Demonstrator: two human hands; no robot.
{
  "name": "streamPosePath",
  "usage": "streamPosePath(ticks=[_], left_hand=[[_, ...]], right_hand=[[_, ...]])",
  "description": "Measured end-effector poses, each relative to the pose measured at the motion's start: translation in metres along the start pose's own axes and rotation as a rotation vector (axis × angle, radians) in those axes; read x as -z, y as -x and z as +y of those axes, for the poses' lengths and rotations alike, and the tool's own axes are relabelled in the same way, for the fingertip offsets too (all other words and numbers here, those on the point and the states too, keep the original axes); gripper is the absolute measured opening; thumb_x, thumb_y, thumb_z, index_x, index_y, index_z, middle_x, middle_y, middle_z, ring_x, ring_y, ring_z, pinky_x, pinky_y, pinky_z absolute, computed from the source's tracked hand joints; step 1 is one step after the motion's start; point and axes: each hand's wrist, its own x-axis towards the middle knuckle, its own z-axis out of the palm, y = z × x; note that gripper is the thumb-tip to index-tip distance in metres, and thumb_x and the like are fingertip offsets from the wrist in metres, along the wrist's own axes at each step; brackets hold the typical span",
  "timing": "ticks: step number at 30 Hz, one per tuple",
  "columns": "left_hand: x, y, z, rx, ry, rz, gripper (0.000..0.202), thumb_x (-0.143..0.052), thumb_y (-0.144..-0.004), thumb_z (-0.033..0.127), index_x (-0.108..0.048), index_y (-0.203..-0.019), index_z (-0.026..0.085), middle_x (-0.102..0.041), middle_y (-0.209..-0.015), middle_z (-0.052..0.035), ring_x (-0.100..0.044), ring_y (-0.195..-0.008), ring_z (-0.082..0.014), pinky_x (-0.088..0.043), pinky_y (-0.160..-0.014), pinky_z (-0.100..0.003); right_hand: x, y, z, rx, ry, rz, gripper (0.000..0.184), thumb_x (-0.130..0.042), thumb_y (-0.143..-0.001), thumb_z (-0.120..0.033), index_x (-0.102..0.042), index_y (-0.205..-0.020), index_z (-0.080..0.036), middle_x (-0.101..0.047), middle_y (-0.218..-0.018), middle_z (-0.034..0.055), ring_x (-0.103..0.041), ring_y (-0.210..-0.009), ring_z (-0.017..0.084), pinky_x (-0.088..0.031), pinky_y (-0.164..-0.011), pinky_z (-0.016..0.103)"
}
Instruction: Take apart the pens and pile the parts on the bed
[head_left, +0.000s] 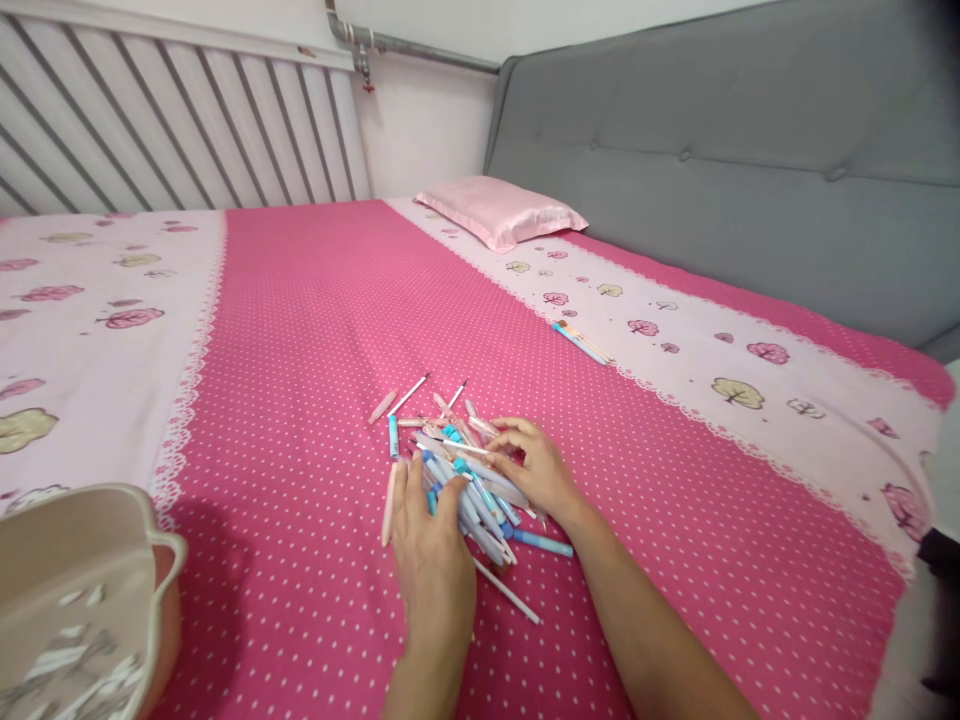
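A loose heap of pens (480, 505), in white, pale blue, grey and pink, lies on the pink dotted bedspread in front of me. My left hand (433, 530) rests on the near left side of the heap, thumb and fingers apart. From the right, my right hand (534, 465) touches the heap with curved, parted fingers; a thin white stick (466, 448) ends at its fingertips. A blue pen (544, 543) pokes out below the right hand. Near my left fingers lie a pink pen (388, 505) and a short blue pen (394, 437). My hands partly hide the heap.
A beige basin (154, 600) holding small white and grey pieces stands at the lower left. Several pens (581, 342) lie together farther right on the bed. A pink pillow (502, 208) sits by the grey headboard (697, 150); a white radiator (172, 120) lines the wall.
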Motion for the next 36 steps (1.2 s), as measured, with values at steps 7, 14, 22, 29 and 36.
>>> streamPosePath(ticks=[7,14,22,29,36], left_hand=[[-0.001,0.0,0.001,0.039,0.112,-0.029,0.03,-0.036,-0.08,0.009,-0.061,-0.094,0.017,-0.036,-0.136,-0.0123,-0.021,-0.131,-0.0284,-0.028,-0.1,-0.051],[-0.004,0.002,-0.002,0.05,0.196,-0.009,0.025,-0.039,-0.081,0.013,-0.056,-0.099,0.017,-0.044,-0.132,-0.0123,-0.029,-0.128,-0.0249,-0.031,-0.101,-0.047],[0.001,0.001,0.0,0.114,0.236,-0.003,0.024,-0.043,-0.083,0.024,-0.053,-0.104,0.019,-0.057,-0.116,-0.0102,-0.047,-0.115,-0.025,-0.041,-0.09,-0.042],[0.009,0.0,0.004,0.182,0.269,0.022,0.02,-0.044,-0.083,0.023,-0.057,-0.097,0.02,-0.064,-0.087,-0.0051,-0.06,-0.081,-0.0202,-0.046,-0.074,-0.033],[0.011,0.001,0.009,0.304,0.396,0.175,0.023,-0.044,-0.082,0.028,-0.054,-0.102,0.02,-0.061,-0.096,-0.0065,-0.059,-0.088,-0.02,-0.046,-0.074,-0.032]], right_hand=[[0.0,0.0,-0.003,-0.007,0.015,0.008,0.007,-0.059,-0.074,-0.024,-0.065,-0.076,-0.019,-0.057,-0.108,0.0088,-0.053,-0.101,0.02,-0.039,-0.088,0.036],[0.0,0.0,-0.003,-0.003,0.021,0.014,0.007,-0.056,-0.074,-0.019,-0.063,-0.077,-0.02,-0.056,-0.108,0.0081,-0.052,-0.101,0.02,-0.039,-0.088,0.037],[0.0,0.0,-0.003,0.007,0.006,0.023,0.008,-0.056,-0.076,-0.025,-0.062,-0.076,-0.02,-0.057,-0.106,0.0083,-0.052,-0.103,0.02,-0.037,-0.09,0.037],[-0.001,0.001,-0.002,0.012,-0.012,0.031,0.008,-0.056,-0.077,-0.025,-0.061,-0.076,-0.02,-0.057,-0.106,0.008,-0.051,-0.103,0.019,-0.037,-0.09,0.035],[-0.002,0.0,-0.001,0.027,-0.047,0.089,0.007,-0.055,-0.077,-0.024,-0.06,-0.078,-0.02,-0.059,-0.102,0.0073,-0.054,-0.097,0.018,-0.04,-0.086,0.034]])
